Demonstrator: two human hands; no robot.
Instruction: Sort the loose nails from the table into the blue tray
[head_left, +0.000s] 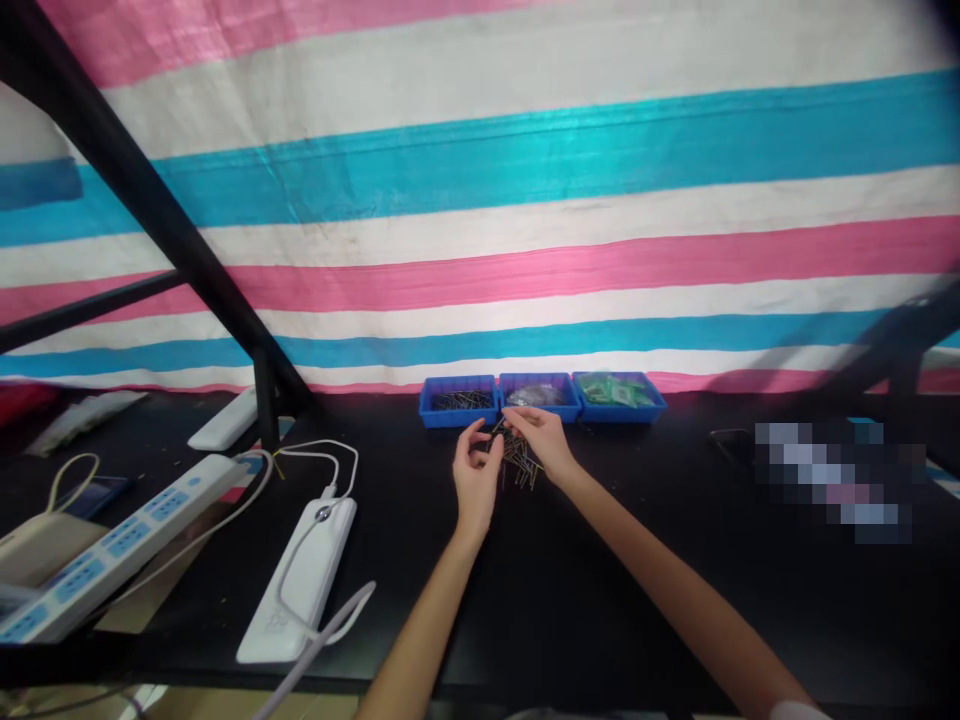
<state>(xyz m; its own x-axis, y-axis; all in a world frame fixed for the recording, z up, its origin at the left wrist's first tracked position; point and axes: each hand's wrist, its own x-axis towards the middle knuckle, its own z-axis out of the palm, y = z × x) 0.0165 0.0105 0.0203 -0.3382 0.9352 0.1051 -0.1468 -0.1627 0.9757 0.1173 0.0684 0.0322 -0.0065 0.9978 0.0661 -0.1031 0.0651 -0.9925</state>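
A loose pile of thin, brassy, screw-like metal pieces (523, 470) lies on the black table between and just under my two hands. My right hand (546, 442) reaches over the pile from the right. Its thumb and forefinger are pinched on one thin screw-like piece, pointing toward my left hand. On the pile's left side, my left hand (476, 478) is held with curved fingers, its thumb and forefinger apart and nothing visible in them. Just behind the hands, a blue bin (427, 412) contains dark, thin metal pieces. Their exact kind is too small to tell.
Beside it stand a middle blue bin (571, 411) with clear plastic bags and a right blue bin (654, 402) with green packets. A white power bank (300, 590) with cables and a long power strip (124, 545) lie left. A black metal frame (142, 200) slants overhead before striped sheeting.
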